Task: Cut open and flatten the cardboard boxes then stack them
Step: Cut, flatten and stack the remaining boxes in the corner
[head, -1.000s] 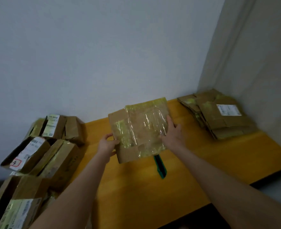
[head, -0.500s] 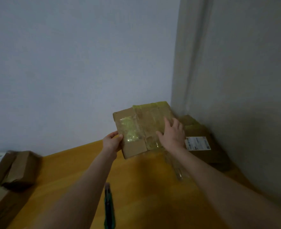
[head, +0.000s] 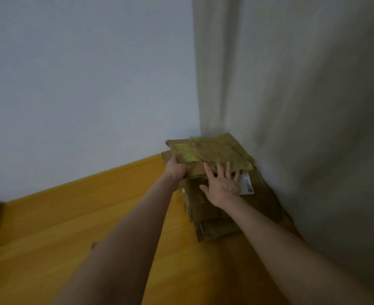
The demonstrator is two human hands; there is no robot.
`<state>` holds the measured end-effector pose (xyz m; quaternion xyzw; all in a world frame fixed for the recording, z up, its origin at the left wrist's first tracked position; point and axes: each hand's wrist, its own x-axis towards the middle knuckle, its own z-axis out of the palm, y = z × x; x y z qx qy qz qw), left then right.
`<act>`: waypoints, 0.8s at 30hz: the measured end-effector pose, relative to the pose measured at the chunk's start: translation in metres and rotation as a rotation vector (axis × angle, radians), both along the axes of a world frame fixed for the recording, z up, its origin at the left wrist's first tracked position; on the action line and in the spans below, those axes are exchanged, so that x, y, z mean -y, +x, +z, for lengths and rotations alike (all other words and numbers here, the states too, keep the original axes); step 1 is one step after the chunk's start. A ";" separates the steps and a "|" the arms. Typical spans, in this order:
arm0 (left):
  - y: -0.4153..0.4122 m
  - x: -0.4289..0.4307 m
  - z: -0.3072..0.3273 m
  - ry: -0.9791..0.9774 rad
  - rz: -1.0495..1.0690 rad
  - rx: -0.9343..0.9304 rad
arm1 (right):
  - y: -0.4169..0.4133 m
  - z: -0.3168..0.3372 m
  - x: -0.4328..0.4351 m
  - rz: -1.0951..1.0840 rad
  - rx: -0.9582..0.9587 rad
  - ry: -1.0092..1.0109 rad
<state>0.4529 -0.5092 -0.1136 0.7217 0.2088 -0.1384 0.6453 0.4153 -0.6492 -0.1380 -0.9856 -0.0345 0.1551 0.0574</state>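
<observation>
Left hand (head: 177,170) grips the near-left edge of the flattened box (head: 214,151), and the right hand (head: 222,184) is spread open, fingertips pressing its near edge. That box is cut and flat already, held over the stack (head: 212,214) of flattened cardboard at 1 o'clock on the tabletop (head: 71,227). I reckon only the laying-down is left for this one. Can't tell how many boxes remain.
</observation>
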 end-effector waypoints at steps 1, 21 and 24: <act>-0.002 -0.001 -0.005 0.078 -0.056 -0.011 | 0.001 -0.004 0.000 -0.006 -0.041 -0.001; -0.176 -0.231 0.011 1.173 -0.301 -0.220 | -0.072 0.028 -0.239 0.375 -0.017 0.130; -0.215 -0.287 0.011 1.161 -0.262 -0.261 | -0.101 0.029 -0.300 0.432 -0.012 0.148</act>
